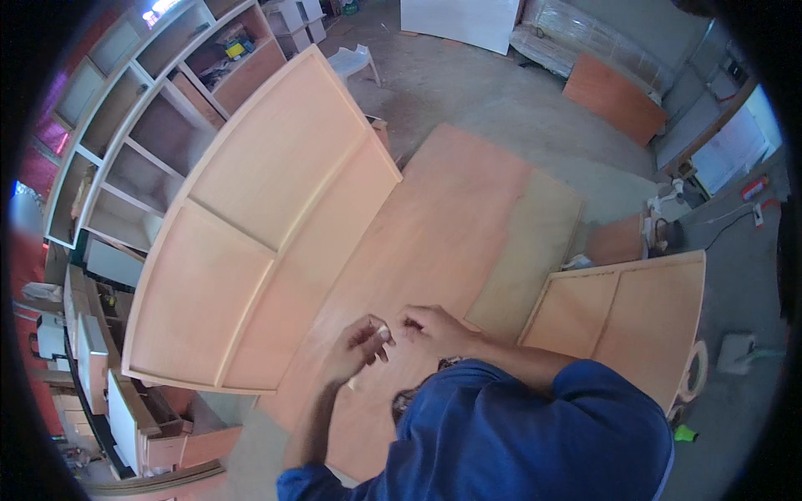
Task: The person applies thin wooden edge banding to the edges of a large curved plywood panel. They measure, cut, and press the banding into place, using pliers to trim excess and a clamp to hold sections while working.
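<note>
With fingers of the left hand (pixel 355 349) curled, pinching one small whitish bit (pixel 383 331) above one long reddish board (pixel 409 259), between two framed panels (pixel 221 280). With right hand (pixel 439 327) turned inward just beside it, knuckles up, cannot tell whether gripping anything; with both elbows bent.

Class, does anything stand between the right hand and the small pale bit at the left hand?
Nothing visible does: only a narrow gap separates the right hand from the pale bit at the left hand, with the board showing behind.
</note>
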`<state>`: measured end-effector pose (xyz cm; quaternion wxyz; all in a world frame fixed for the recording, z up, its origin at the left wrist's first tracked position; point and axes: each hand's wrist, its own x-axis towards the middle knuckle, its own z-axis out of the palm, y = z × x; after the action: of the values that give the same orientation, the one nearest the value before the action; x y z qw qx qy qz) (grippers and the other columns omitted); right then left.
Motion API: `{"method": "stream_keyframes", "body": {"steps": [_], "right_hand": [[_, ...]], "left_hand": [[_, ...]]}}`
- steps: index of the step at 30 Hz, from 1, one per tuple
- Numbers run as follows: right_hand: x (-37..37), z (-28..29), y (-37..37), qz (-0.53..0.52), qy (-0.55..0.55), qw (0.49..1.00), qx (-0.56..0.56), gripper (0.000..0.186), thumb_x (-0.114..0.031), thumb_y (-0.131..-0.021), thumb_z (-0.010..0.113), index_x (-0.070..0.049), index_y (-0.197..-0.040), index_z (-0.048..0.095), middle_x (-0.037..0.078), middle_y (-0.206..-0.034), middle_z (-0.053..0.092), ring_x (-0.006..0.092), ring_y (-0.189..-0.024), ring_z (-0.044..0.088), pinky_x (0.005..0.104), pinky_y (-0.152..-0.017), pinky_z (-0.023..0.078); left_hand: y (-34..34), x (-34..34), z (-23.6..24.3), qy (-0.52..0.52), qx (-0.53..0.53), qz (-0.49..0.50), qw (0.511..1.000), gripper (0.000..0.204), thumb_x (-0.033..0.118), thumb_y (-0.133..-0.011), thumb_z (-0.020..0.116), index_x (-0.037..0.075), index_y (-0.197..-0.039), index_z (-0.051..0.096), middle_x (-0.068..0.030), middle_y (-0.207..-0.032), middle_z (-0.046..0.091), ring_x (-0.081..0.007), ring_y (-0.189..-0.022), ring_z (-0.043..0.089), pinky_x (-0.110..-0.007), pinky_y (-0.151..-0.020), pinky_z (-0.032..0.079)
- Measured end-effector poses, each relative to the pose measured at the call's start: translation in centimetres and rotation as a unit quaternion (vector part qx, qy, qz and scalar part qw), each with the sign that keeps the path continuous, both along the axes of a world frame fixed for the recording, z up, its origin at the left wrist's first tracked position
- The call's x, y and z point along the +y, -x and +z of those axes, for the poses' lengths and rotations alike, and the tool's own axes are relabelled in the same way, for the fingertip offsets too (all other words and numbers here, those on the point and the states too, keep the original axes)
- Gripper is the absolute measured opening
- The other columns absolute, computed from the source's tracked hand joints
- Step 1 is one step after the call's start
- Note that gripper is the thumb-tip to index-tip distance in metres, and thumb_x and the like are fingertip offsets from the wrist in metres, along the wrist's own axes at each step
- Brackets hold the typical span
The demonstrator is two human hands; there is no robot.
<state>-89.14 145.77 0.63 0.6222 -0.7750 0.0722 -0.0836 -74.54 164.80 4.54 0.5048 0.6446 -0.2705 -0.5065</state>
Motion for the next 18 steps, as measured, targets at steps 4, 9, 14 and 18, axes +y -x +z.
{"method": "stream_keyframes", "body": {"steps": [4, 9, 14, 18], "right_hand": [[-9.4, 0.2, -0.3, -0.054, 0.044, 0.997, 0.041, 0.022, -0.019, -0.102, 0.072, 0.001, -0.098, 0.063, 0.012, -0.076, 0.061, 0.0151, -0.07, 0.056, 0.036, -0.066, 0.05], [-19.1, -1.8, -2.8, -0.149, 0.062, 0.974, 0.157, 0.031, -0.024, -0.103, 0.073, 0.002, -0.089, 0.063, 0.014, -0.072, 0.057, 0.0169, -0.066, 0.053, 0.0366, -0.065, 0.049], [-24.9, -6.1, -10.7, -0.16, 0.123, 0.963, 0.18, 0.034, -0.027, -0.104, 0.07, 0.002, -0.088, 0.064, 0.017, -0.073, 0.06, 0.0263, -0.063, 0.057, 0.0409, -0.065, 0.05], [-30.7, -5.1, -19.9, 0.0, 0.197, 0.963, 0.183, 0.032, -0.028, -0.102, 0.07, 0.001, -0.089, 0.069, 0.02, -0.079, 0.068, 0.0408, -0.074, 0.068, 0.0488, -0.07, 0.054]], "left_hand": [[-4.3, -8.8, 0.8, 0.013, -0.006, 0.026, 1.0, 0.015, 0.021, -0.113, 0.058, 0.006, -0.111, 0.062, -0.0075, -0.086, 0.072, -0.0115, -0.067, 0.064, -0.026, -0.06, 0.048], [-8.6, -18.4, -3.4, 0.044, -0.088, 0.196, 0.976, 0.026, 0.024, -0.112, 0.059, 0.003, -0.099, 0.064, -0.004, -0.072, 0.066, -0.0094, -0.063, 0.06, -0.026, -0.056, 0.046], [-16.2, -27.6, -9.4, 0.04, -0.089, 0.259, 0.961, 0.039, 0.026, -0.111, 0.061, 0.002, -0.08, 0.065, 0.0008, -0.062, 0.057, -0.009, -0.054, 0.056, -0.032, -0.051, 0.042], [-25.6, -34.9, -9.5, 0.046, -0.051, 0.21, 0.975, 0.044, 0.023, -0.109, 0.059, 0.005, -0.069, 0.055, 0.0028, -0.058, 0.047, -0.008, -0.054, 0.048, -0.032, -0.054, 0.039]]}}
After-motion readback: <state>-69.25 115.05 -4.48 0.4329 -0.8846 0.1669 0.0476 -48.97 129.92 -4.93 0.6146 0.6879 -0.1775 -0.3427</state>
